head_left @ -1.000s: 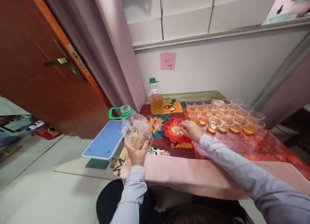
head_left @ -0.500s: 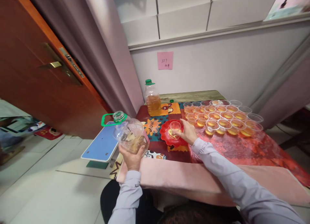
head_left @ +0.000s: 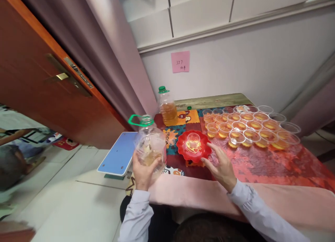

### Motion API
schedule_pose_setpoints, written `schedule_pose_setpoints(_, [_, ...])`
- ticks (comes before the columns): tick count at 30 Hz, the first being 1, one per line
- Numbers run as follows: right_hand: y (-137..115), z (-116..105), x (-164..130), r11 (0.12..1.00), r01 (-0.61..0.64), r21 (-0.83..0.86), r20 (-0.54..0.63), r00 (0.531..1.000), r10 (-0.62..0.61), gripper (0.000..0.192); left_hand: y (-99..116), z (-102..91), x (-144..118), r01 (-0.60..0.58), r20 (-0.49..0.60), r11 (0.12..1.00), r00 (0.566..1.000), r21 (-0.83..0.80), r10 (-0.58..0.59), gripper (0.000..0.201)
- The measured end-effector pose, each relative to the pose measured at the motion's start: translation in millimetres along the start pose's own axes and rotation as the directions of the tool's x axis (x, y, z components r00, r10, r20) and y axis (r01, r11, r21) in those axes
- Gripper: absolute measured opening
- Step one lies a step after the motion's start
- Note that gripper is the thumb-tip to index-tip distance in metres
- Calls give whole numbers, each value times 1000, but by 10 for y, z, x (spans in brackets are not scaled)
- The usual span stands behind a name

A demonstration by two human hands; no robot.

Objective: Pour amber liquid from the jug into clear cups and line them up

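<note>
My left hand point(head_left: 144, 168) is wrapped round the lower part of a clear plastic jug point(head_left: 150, 141), which has a green handle and an uncapped mouth. The jug stands nearly upright, with a little pale liquid low in it. My right hand point(head_left: 221, 165) has its fingers apart and holds nothing, close to the right rim of a red scalloped plate point(head_left: 183, 153). On that plate sits a small clear plastic cup point(head_left: 193, 140). Several clear cups point(head_left: 246, 125) of amber liquid stand in rows on the right of the table.
A second jug point(head_left: 169, 111) with amber liquid and a green cap stands at the back, with a loose green cap point(head_left: 189, 107) near it. A blue board point(head_left: 117, 153) is left of the table. Beyond are an open wooden door point(head_left: 86, 106) and a person's arm point(head_left: 12, 136) at far left.
My right hand has let go of the small cup and drawn back right, off the plate. The jug in my left hand has become more upright. The view has shifted slightly.
</note>
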State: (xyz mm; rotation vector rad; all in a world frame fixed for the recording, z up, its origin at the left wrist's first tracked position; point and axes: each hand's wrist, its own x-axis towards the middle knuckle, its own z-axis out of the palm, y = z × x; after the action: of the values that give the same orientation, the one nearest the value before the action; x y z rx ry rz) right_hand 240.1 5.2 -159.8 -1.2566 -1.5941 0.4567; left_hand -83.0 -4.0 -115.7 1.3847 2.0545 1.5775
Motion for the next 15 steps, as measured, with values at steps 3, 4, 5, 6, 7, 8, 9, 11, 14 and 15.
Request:
schedule_pose_setpoints(3, [-258, 54, -134, 965, -145, 219, 172, 979, 108, 46, 244, -177, -20, -155, 159, 971, 979, 182, 127, 111])
schedule_pose_setpoints(4, [-335, 106, -168, 927, -206, 312, 254, 959, 128, 49, 311, -223, -30, -208, 216, 952, 963, 227, 159, 111])
schedule_pose_setpoints(5, [-402, 166, -196, 877, -269, 397, 329, 934, 138, 55, 367, -260, -40, -251, 269, 933, 946, 258, 180, 111])
schedule_pose_setpoints(6, [-454, 229, -218, 824, -326, 463, 389, 910, 142, 61, 413, -289, -51, -283, 313, 917, 930, 282, 190, 111])
schedule_pose_setpoints(7, [-492, 288, -234, 780, -373, 503, 432, 890, 147, 66, 450, -309, -61, -303, 351, 903, 917, 303, 190, 109])
schedule_pose_setpoints(8, [-514, 338, -245, 753, -410, 514, 465, 871, 156, 69, 480, -324, -69, -319, 385, 890, 905, 326, 184, 108])
schedule_pose_setpoints(9, [-524, 377, -251, 746, -435, 504, 491, 855, 167, 68, 505, -335, -75, -337, 417, 873, 892, 354, 175, 107])
schedule_pose_setpoints(11, [-513, 420, -256, 760, -460, 459, 526, 830, 185, 65, 551, -353, -77, -386, 475, 827, 864, 410, 168, 105])
schedule_pose_setpoints(14, [-473, 432, -256, 747, -480, 460, 534, 822, 199, 69, 625, -377, -54, -453, 526, 762, 832, 463, 175, 106])
schedule_pose_setpoints(15, [-464, 431, -255, 733, -482, 480, 530, 825, 196, 73, 652, -383, -40, -465, 536, 746, 826, 477, 172, 106])
